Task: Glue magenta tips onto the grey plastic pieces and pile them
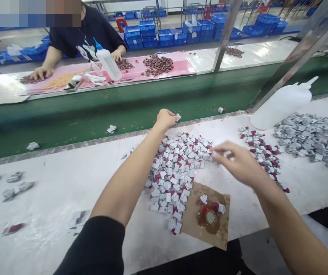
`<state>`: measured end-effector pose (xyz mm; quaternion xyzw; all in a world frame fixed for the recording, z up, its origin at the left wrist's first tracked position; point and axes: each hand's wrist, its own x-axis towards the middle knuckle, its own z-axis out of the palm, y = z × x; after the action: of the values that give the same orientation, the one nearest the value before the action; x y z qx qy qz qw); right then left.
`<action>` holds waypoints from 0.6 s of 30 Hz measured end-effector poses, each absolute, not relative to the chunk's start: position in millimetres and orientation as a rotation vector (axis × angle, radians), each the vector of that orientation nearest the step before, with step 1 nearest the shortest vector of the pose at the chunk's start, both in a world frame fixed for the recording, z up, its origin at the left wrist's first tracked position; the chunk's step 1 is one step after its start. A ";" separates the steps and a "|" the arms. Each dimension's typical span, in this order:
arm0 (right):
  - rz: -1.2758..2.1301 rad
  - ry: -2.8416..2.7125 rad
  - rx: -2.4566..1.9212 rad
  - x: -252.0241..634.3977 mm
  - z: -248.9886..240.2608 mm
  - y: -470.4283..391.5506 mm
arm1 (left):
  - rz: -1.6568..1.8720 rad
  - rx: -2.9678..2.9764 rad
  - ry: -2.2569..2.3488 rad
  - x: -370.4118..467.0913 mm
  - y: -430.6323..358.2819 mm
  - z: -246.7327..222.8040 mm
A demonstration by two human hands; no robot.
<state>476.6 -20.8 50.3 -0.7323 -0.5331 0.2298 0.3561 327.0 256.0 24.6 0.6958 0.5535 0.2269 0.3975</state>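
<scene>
My left hand (166,119) reaches over the far edge of the white table, by the green conveyor belt, and pinches a small white plastic part (178,117). Below it spreads a pile of small white-and-dark-red plastic parts (178,164). At the pile's right edge is my right hand (237,162), thumb and fingers drawn together and slightly blurred; what the fingertips hold is hard to make out. A brown paper square (192,217) lies in front of the pile, bearing a wet brown-orange puddle (211,217) around a round pale piece, with a few parts beside it.
Right of my right hand lies a strip of red-and-grey parts (262,152), then a heap of grey parts (312,137) and a white squeeze bottle (281,105). Loose parts lie at left and on the green belt (141,109). Metal posts (225,36) rise beyond; a co-worker (89,34) sits opposite.
</scene>
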 end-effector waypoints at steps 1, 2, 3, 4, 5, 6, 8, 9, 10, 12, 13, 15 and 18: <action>0.614 -1.348 -1.920 474.7 44.9 -47.9 | 0.548 1.766 1.401 334.3 258.7 23.9; 0.620 -1.299 -1.946 471.3 39.1 -71.2 | 0.523 1.775 1.408 339.5 259.8 25.5; 0.628 -1.245 -1.967 467.2 33.1 -90.7 | 0.511 1.791 1.417 342.2 259.1 29.0; 0.636 -1.188 -1.979 462.9 27.1 -106.9 | 0.523 1.812 1.422 341.9 256.2 34.1; 0.646 -1.137 -1.983 459.2 21.3 -120.4 | 0.548 1.838 1.425 338.0 250.3 40.4; 0.652 -1.098 -1.985 456.4 15.6 -132.2 | 0.579 1.868 1.422 330.4 241.0 47.3; 0.619 -1.049 -2.014 454.6 4.6 -152.3 | 0.634 1.925 1.408 304.3 209.5 60.8; 0.583 -1.032 -2.036 455.4 -0.5 -160.9 | 0.664 1.958 1.387 286.7 186.9 66.5; 0.551 -1.015 -2.052 457.0 -5.2 -168.5 | 0.692 1.988 1.359 267.0 159.9 70.9; 0.532 -0.982 -2.065 460.5 -12.3 -180.1 | 0.814 2.082 1.241 223.9 97.1 75.1; 0.549 -0.967 -2.072 461.8 -14.4 -184.1 | 0.879 2.114 1.198 201.5 64.4 74.2; 0.578 -0.945 -2.103 462.6 -16.4 -189.2 | 0.920 2.080 1.371 156.6 5.8 65.5; 0.580 -0.908 -2.124 462.9 -16.9 -191.6 | 0.867 1.900 1.882 93.7 -45.9 40.5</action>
<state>462.9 -191.6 -16.9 -0.8283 -0.3542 0.2260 0.3708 93.7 -45.9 40.5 0.6666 0.6604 0.3041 0.1642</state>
